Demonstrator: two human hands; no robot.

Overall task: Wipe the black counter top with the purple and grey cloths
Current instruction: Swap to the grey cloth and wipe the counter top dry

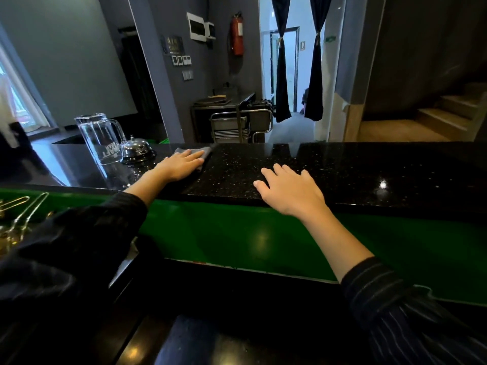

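The black speckled counter top point(369, 169) runs across the middle of the view. My left hand point(181, 164) lies flat with straight fingers on a grey cloth point(205, 151), pressing it onto the counter near its far edge. My right hand point(290, 191) rests flat on the bare counter at its near edge, fingers spread, holding nothing. No purple cloth is in view.
An upturned glass pitcher point(101, 138) and a chrome service bell point(137, 148) stand on the counter just left of my left hand. A green panel point(237, 233) drops below the counter's near edge. Wire utensils point(18, 219) lie at the far left. A steel trolley point(237, 125) stands beyond the counter.
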